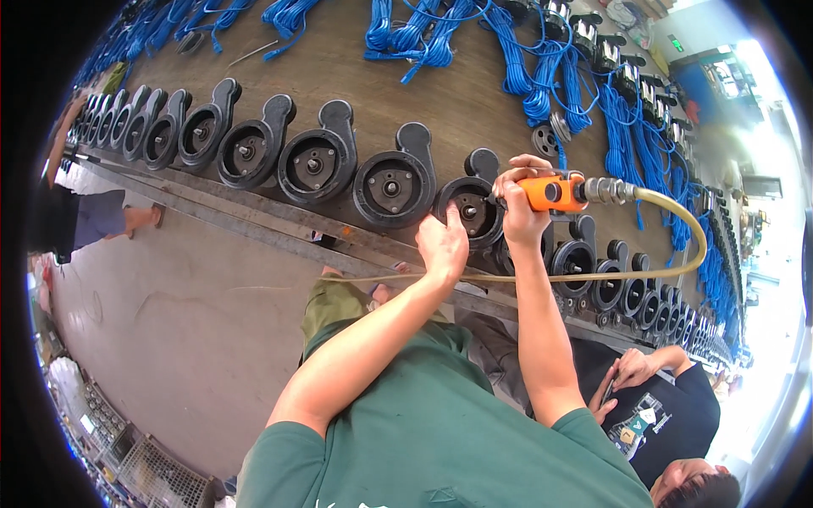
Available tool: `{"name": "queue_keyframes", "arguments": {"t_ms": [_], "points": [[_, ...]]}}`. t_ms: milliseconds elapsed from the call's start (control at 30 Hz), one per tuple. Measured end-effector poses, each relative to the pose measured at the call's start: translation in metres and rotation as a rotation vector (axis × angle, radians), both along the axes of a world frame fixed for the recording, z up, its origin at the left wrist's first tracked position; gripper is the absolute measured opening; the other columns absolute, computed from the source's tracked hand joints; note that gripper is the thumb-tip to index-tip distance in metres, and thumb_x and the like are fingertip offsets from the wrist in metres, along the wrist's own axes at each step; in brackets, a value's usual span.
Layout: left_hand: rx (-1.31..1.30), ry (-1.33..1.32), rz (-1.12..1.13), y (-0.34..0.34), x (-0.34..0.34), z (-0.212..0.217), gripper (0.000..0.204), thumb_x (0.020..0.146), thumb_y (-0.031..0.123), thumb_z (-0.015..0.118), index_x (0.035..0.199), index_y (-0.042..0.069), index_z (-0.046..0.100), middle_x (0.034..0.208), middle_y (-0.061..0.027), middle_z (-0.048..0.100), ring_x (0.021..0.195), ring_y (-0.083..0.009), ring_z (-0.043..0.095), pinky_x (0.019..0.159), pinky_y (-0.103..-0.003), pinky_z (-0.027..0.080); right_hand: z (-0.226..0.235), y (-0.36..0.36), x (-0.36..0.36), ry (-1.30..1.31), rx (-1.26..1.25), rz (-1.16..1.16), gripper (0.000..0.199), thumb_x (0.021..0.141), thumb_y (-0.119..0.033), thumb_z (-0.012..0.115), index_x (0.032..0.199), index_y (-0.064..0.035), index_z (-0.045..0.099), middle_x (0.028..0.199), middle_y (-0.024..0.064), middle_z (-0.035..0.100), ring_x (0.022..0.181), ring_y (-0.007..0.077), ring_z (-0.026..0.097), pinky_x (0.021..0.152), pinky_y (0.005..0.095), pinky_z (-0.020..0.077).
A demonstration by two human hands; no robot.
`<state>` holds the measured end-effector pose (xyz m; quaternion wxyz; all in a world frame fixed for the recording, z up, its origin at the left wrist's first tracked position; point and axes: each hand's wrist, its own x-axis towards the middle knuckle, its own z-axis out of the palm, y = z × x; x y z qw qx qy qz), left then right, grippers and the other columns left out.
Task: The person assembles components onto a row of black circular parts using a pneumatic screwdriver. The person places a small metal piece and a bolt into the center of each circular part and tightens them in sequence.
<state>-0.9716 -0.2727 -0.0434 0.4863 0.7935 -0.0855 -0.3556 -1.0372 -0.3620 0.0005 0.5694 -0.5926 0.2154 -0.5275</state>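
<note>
My right hand (527,203) is closed around an orange air-powered tool (552,193), whose metal coupling (608,190) joins a yellowish hose. The tool is over a black round housing (483,222) with a short neck and a metal shaft in its middle. The tool's working end is hidden by my hand. My left hand (445,245) grips the near left rim of this same housing, one finger reaching over the edge. A matching housing (392,188) stands just left of it.
More black housings (246,152) line the bench edge both ways. Blue cable bundles (542,76) lie across the brown bench top (322,63). The hose (699,237) loops right and back below my wrists. One person (669,415) is close at right, another (85,212) at far left.
</note>
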Motion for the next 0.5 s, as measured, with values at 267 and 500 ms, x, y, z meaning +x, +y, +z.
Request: {"name": "queue_keyframes", "arguments": {"t_ms": [267, 500], "points": [[-0.018, -0.010, 0.010, 0.000, -0.003, 0.004, 0.045, 0.095, 0.036, 0.062, 0.108, -0.007, 0.066, 0.103, -0.0315, 0.068, 0.102, -0.0462, 0.065, 0.091, -0.048, 0.049, -0.004, -0.006, 0.001, -0.013, 0.068, -0.013, 0.021, 0.083, 0.006, 0.055, 0.102, -0.0019, 0.052, 0.080, 0.0062, 0.056, 0.068, 0.0142, 0.057, 0.066, 0.0291, 0.0494], [-0.029, 0.019, 0.021, 0.000, -0.001, 0.005, 0.045, 0.096, 0.036, 0.061, 0.114, -0.005, 0.064, 0.106, -0.0315, 0.067, 0.103, -0.0467, 0.064, 0.091, -0.049, 0.049, 0.022, 0.015, 0.000, 0.010, 0.007, -0.046, 0.033, 0.081, 0.000, 0.052, 0.113, 0.0056, 0.049, 0.070, 0.0061, 0.052, 0.061, 0.0135, 0.051, 0.062, 0.0301, 0.0481]]}}
